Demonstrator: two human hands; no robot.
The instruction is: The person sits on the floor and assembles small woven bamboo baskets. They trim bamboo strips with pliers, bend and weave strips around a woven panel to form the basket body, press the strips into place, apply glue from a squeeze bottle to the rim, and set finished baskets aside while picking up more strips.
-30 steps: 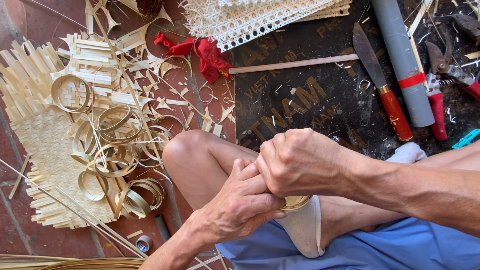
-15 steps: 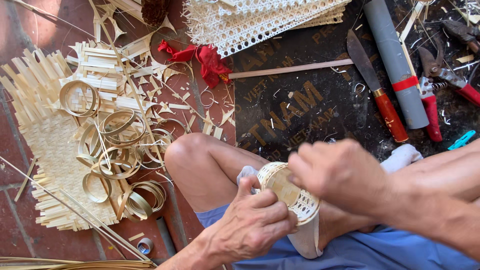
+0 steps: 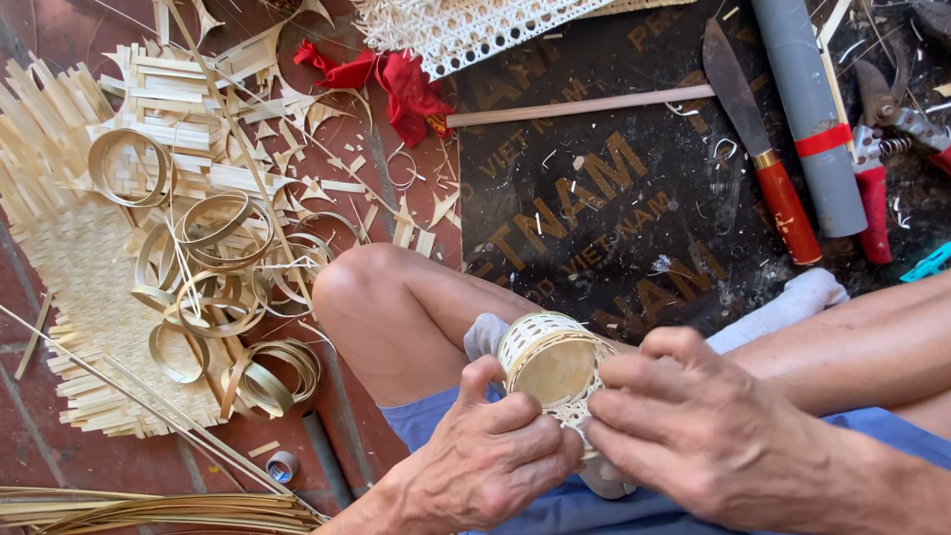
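Both my left hand point(image 3: 490, 451) and right hand point(image 3: 693, 421) clamp the small woven cup point(image 3: 550, 362), mouth up, steadying its rim over my knee point(image 3: 367, 287).

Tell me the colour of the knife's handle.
Red, with a brass-coloured collar; the knife shows best in the head view.

Small pale woven bamboo cup point(image 3: 548, 359), tilted sideways, above the lap.
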